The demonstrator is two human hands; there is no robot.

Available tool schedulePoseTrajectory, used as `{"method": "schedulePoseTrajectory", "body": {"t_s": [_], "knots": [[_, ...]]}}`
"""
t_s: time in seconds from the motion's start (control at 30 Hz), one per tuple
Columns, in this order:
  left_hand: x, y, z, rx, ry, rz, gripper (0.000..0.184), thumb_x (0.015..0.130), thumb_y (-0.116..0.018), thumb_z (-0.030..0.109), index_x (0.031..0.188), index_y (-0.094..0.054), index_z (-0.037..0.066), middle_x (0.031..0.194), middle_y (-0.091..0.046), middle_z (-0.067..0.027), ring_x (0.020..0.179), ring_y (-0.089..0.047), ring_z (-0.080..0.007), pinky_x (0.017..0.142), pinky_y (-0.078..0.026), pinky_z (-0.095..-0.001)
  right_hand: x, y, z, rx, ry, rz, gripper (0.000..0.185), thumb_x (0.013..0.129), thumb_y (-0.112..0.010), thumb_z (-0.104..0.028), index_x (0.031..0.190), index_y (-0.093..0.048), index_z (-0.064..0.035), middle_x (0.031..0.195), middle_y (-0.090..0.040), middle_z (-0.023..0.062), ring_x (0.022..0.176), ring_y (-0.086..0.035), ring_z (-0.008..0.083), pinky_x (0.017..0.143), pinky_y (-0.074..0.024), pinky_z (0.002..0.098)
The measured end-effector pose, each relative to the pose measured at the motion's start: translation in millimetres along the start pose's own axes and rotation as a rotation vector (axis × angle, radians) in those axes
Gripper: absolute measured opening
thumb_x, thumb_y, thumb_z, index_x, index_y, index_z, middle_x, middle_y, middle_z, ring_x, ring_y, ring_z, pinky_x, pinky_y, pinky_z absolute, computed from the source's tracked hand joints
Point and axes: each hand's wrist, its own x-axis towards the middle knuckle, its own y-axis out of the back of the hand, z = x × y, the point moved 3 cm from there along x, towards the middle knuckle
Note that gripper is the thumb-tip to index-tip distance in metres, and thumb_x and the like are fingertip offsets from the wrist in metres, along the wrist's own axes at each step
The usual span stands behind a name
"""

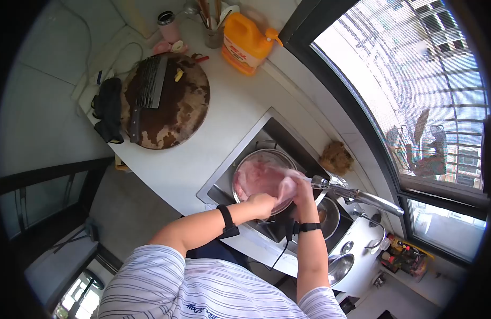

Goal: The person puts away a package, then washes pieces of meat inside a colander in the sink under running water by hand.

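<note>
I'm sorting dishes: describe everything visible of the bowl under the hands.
The bowl is round, open-topped and shiny, like metal. It sits in the sink, with pinkish contents. The left hand and right hand hold a pale pink piece over its right side, covering some rim; whether they touch it is unclear. Its base is hidden.

Striped shirt: script "Day". Orange jug: lettering illegible.

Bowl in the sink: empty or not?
Not empty: pink, raw-looking meat shows inside the rim of the metal bowl. How deep, cannot tell.
</note>
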Motion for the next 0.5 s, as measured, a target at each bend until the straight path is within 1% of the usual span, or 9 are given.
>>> {"method": "schedulePoseTrajectory", "body": {"t_s": [0.07,0.13,0.17,0.23,0.3,0.37,0.4,0.43,0.5], "knots": [[8.2,-7.9,-15.8,0.013,-0.041,0.067,0.024,0.072,-0.051,0.011,0.094,-0.06,0.01,0.093,-0.062,-0.0137,0.086,-0.06,-0.0322,0.073,-0.047,-0.0425,-10.5,-2.3,-5.1,0.129,0.01,-0.069,0.022,0.077,-0.049,-0.005,0.097,-0.056,0.0012,0.088,-0.06,0.0114,0.079,-0.06,0.0204,0.072,-0.0508,0.0305],[12.6,10.7,-22.3,-0.354,0.085,0.412,0.019,0.072,-0.053,0.012,0.087,-0.063,0.008,0.087,-0.063,-0.0147,0.085,-0.059,-0.0333,0.074,-0.046,-0.0416,-20.1,-3.6,-6.5,-0.102,0.067,-0.045,0.023,0.077,-0.05,-0.005,0.098,-0.055,0.0012,0.091,-0.06,0.0107,0.082,-0.06,0.0193,0.073,-0.0506,0.0293],[26.7,4.5,-31.2,-0.36,0.052,0.745,0.017,0.078,-0.055,0.022,0.078,-0.064,0.007,0.087,-0.062,-0.0188,0.079,-0.062,-0.032,0.069,-0.048,-0.0406,-28.6,-8.0,-7.0,-0.101,0.077,-0.035,0.023,0.076,-0.05,-0.004,0.098,-0.055,0.0011,0.09,-0.06,0.0092,0.084,-0.06,0.0189,0.073,-0.0506,0.0296],[47.0,5.4,-23.9,-0.67,0.025,0.759,0.018,0.079,-0.053,0.019,0.08,-0.063,0.004,0.082,-0.062,-0.0154,0.077,-0.061,-0.0293,0.066,-0.048,-0.0399,-36.5,-6.0,-6.4,-0.179,0.096,0.044,0.021,0.076,-0.051,-0.004,0.097,-0.055,0.0006,0.09,-0.06,0.0087,0.082,-0.06,0.0182,0.072,-0.0506,0.029],[65.6,7.0,-12.6,-0.982,-0.001,0.757,0.018,0.08,-0.051,0.016,0.082,-0.062,0.002,0.077,-0.062,-0.0119,0.074,-0.061,-0.0265,0.064,-0.047,-0.0392,-50.6,-13.9,-15.2,-0.228,0.138,0.055,0.016,0.076,-0.052,-0.004,0.092,-0.054,-0.0013,0.086,-0.059,0.0071,0.079,-0.059,0.0151,0.071,-0.0499,0.026],[85.1,-9.7,2.8,-1.888,0.305,0.117,0.017,0.08,-0.051,0.014,0.075,-0.06,0.001,0.074,-0.06,-0.011,0.067,-0.059,-0.0242,0.054,-0.046,-0.0384,-72.3,-27.6,-33.2,-0.364,0.125,0.053,0.015,0.075,-0.052,-0.004,0.09,-0.054,-0.0019,0.084,-0.059,0.0062,0.076,-0.058,0.0136,0.069,-0.0489,0.0243],[90.0,-7.2,3.3,-1.888,0.306,0.107,0.017,0.08,-0.051,0.014,0.075,-0.06,0.001,0.074,-0.06,-0.011,0.067,-0.059,-0.0242,0.054,-0.046,-0.0384,-77.7,-30.4,-35.8,-0.496,0.117,0.049,0.013,0.074,-0.052,-0.004,0.087,-0.054,-0.0024,0.082,-0.059,0.0052,0.074,-0.057,0.0121,0.067,-0.048,0.0226],[94.9,-6.8,5.5,-1.84,0.335,0.031,0.013,0.078,-0.052,0.012,0.073,-0.059,0.003,0.071,-0.058,-0.0106,0.064,-0.058,-0.024,0.052,-0.045,-0.0377,-81.3,-28.6,-31.7,-0.458,0.195,0.053,0.013,0.072,-0.049,0.002,0.084,-0.053,-0.0004,0.074,-0.057,0.0052,0.06,-0.053,0.0099,0.052,-0.0432,0.021],[132.7,-38.8,-10.5,-1.909,0.266,-0.005,0.006,0.072,-0.053,0.009,0.07,-0.056,0.004,0.064,-0.054,-0.0098,0.055,-0.053,-0.0227,0.046,-0.044,-0.0374,-97.6,-21.9,-28.6,-0.475,0.19,0.011,0.013,0.072,-0.048,0.002,0.084,-0.052,-0.0011,0.076,-0.057,0.0049,0.062,-0.054,0.0096,0.053,-0.0428,0.0204]]}}
